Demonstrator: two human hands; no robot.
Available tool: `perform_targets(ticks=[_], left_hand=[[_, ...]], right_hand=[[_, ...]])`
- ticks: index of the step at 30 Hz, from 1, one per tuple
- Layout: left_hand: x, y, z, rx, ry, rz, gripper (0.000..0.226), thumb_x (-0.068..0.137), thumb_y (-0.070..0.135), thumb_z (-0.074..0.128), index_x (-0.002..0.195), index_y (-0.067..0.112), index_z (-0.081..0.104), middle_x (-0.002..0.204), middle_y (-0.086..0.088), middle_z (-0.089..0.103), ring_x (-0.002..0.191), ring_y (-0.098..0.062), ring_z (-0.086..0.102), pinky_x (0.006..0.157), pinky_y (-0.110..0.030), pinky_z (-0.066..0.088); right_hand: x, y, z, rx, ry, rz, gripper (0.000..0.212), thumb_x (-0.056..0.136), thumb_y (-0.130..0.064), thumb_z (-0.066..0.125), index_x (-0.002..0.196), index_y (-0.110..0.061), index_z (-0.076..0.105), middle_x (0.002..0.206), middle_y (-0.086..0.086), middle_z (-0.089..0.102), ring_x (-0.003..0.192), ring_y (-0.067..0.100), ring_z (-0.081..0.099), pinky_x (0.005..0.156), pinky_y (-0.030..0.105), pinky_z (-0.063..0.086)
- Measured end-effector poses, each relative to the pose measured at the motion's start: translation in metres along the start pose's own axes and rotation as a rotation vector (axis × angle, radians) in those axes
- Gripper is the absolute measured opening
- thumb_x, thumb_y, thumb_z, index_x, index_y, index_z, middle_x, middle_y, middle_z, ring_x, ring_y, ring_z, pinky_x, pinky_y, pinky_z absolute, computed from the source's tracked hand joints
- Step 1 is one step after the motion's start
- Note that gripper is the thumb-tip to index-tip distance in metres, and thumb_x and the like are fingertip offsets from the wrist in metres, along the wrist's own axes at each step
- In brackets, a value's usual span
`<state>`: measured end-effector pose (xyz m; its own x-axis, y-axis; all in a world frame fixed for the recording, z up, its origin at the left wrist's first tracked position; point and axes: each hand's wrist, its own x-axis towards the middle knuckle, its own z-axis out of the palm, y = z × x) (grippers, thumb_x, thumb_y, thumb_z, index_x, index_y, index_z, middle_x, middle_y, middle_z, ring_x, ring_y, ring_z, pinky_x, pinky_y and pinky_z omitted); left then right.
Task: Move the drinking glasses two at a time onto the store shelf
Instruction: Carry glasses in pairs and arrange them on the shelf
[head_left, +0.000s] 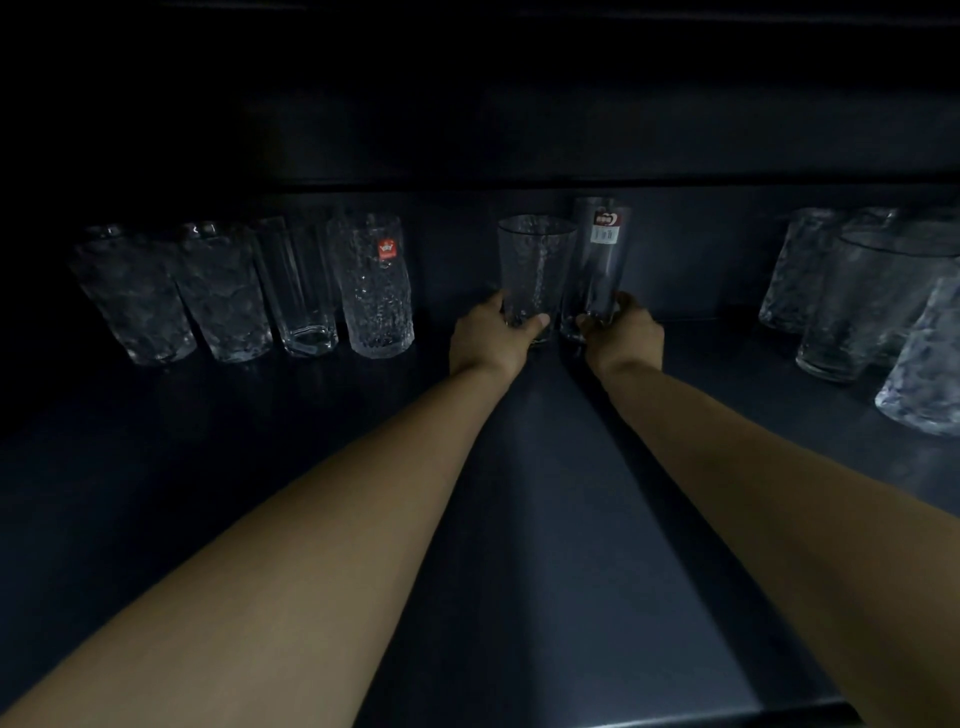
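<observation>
Both my arms reach deep into a dark store shelf (545, 519). My left hand (488, 338) grips the base of a textured clear tumbler (535, 265), upright near the shelf's back. My right hand (626, 332) holds the base of a taller smooth glass (597, 260) with a red-and-white label, right beside the tumbler. The two glasses stand almost touching. Whether their bottoms rest on the shelf is hidden by my fingers.
A row of several glasses stands at the left, ending in a dimpled glass with a red sticker (379, 291). Several more textured glasses cluster at the far right (857, 306). The shelf above (467, 176) hangs low over them. The shelf's front edge (597, 714) runs along the bottom.
</observation>
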<state>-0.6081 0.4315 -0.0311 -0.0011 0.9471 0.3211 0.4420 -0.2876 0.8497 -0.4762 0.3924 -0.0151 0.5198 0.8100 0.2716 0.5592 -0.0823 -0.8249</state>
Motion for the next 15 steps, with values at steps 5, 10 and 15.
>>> perform_targets(ticks=[5, 10, 15], left_hand=[[0.0000, 0.0007, -0.0004, 0.034, 0.006, 0.001, 0.062, 0.079, 0.050, 0.072, 0.134, 0.023, 0.058, 0.118, 0.000, 0.071, 0.111, -0.018, 0.065, 0.096, -0.037, 0.053], [-0.0002, 0.0001, -0.0003, 0.028, 0.007, 0.005, 0.062, 0.081, 0.047, 0.072, 0.135, 0.020, 0.057, 0.118, -0.001, 0.071, 0.112, -0.020, 0.064, 0.097, -0.037, 0.052], [-0.0025, 0.0022, -0.0016, -0.002, 0.011, -0.005, 0.058, 0.083, 0.041, 0.073, 0.134, 0.019, 0.058, 0.117, -0.003, 0.072, 0.110, -0.019, 0.066, 0.096, -0.036, 0.053]], right_hand=[[0.0001, -0.0004, -0.0001, -0.022, 0.002, 0.001, 0.037, 0.095, -0.026, 0.063, 0.127, -0.009, 0.056, 0.127, 0.013, 0.064, 0.119, 0.030, 0.058, 0.091, 0.027, 0.045], [0.0011, 0.0003, 0.0001, -0.024, -0.001, 0.008, 0.036, 0.096, -0.026, 0.062, 0.126, -0.009, 0.056, 0.126, 0.012, 0.065, 0.118, 0.029, 0.059, 0.081, 0.022, 0.038], [0.0007, 0.0006, -0.0002, -0.029, -0.003, 0.000, 0.036, 0.095, -0.027, 0.063, 0.126, -0.009, 0.057, 0.126, 0.011, 0.065, 0.118, 0.028, 0.059, 0.079, 0.020, 0.036]])
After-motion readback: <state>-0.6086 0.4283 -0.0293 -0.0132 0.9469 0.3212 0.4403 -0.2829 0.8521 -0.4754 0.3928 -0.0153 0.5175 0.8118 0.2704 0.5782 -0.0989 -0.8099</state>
